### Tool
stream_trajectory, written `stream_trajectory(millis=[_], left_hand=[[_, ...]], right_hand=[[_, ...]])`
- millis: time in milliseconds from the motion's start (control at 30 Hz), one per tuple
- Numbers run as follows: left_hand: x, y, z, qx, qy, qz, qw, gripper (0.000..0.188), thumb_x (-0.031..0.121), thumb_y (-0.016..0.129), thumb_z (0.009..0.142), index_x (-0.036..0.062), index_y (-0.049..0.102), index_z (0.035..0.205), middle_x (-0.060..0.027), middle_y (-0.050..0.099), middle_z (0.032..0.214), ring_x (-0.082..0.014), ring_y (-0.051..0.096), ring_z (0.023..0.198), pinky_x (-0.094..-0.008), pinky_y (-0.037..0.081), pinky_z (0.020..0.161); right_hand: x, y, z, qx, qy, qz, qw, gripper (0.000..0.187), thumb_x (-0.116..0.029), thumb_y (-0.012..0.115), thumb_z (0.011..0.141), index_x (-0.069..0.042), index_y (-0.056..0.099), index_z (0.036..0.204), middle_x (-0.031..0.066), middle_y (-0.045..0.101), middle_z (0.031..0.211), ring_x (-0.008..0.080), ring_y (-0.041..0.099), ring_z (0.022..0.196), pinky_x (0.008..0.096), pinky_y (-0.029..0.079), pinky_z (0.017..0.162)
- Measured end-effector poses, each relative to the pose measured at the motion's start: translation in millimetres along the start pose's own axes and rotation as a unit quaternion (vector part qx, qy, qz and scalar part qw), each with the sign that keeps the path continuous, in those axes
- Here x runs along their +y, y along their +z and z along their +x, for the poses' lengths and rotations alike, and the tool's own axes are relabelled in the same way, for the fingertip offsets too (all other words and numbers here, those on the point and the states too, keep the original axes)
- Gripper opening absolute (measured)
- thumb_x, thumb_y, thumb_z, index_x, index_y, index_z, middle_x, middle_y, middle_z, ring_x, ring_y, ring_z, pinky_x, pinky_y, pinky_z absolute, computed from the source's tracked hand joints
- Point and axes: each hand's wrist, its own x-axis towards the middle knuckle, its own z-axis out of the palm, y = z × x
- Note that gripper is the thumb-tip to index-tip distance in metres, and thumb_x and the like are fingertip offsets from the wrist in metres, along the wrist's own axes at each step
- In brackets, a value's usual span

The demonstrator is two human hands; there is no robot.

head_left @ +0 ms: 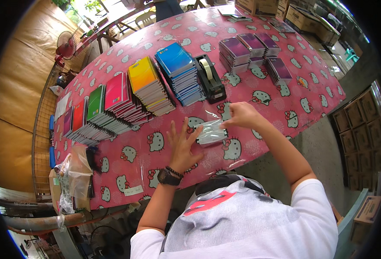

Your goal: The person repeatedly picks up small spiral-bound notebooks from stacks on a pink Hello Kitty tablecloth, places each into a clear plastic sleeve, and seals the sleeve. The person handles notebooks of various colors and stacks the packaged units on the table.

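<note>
A small stack wrapped in clear plastic [212, 134] lies on the table close in front of me, its contents whitish under the glare. My right hand [242, 115] is closed in a pinch at the upper right corner of the plastic wrapper, which stands up loosely above the stack. Spread fingers of my left hand [181, 146] rest beside the stack's left edge, the fingertips touching or nearly touching it. Beyond the stack stands a black tape dispenser [210, 80] with a roll of tape. Tall blue spiral notebooks [179, 69] are piled just left of the dispenser.
Yellow [145, 80], pink [117, 93], green [96, 103] and red notebooks [78, 114] stand in piles leftward. Purple booklet stacks [235, 52] sit at the back right. Plastic bags [76, 172] hang at the left edge. Cartons [359, 134] are stacked off the table's right side. A person [168, 8] stands behind the table.
</note>
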Motion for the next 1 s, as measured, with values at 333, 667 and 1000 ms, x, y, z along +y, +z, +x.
stream_trajectory(millis=[333,667,1000], left_hand=[[-21.3,13.2,38.8,-0.063,-0.069,-0.333,0.938,0.099,0.025,0.089,0.052,0.0035,0.036,0.134,-0.0104,0.052,0.120,-0.0218,0.052,0.110,-0.0324,0.040,0.096],[-12.6,8.7,60.9,-0.012,-0.088,-0.394,0.915,0.027,0.008,0.072,0.077,0.0026,0.065,0.103,-0.0057,0.063,0.099,-0.0150,0.058,0.097,-0.0291,0.045,0.087],[-26.3,15.2,46.1,-0.006,-0.103,-0.447,0.889,0.034,0.007,0.072,0.078,0.0023,0.063,0.110,-0.0033,0.063,0.104,-0.0117,0.058,0.093,-0.0256,0.047,0.079]], right_hand=[[6.9,58.9,15.7,0.018,-0.177,0.465,0.867,0.042,-0.018,0.078,0.070,-0.001,0.065,0.106,0.0052,0.062,0.099,0.0141,0.057,0.095,0.0291,0.046,0.081],[19.3,68.1,17.3,0.019,-0.112,0.547,0.830,0.039,-0.022,0.077,0.075,-0.002,0.064,0.105,0.0040,0.064,0.091,0.0099,0.059,0.086,0.0258,0.049,0.073],[-16.7,19.4,17.5,0.159,-0.331,0.287,0.885,0.019,-0.020,0.073,0.077,-0.007,0.071,0.090,0.0065,0.066,0.084,0.0172,0.057,0.086,0.0312,0.045,0.077]])
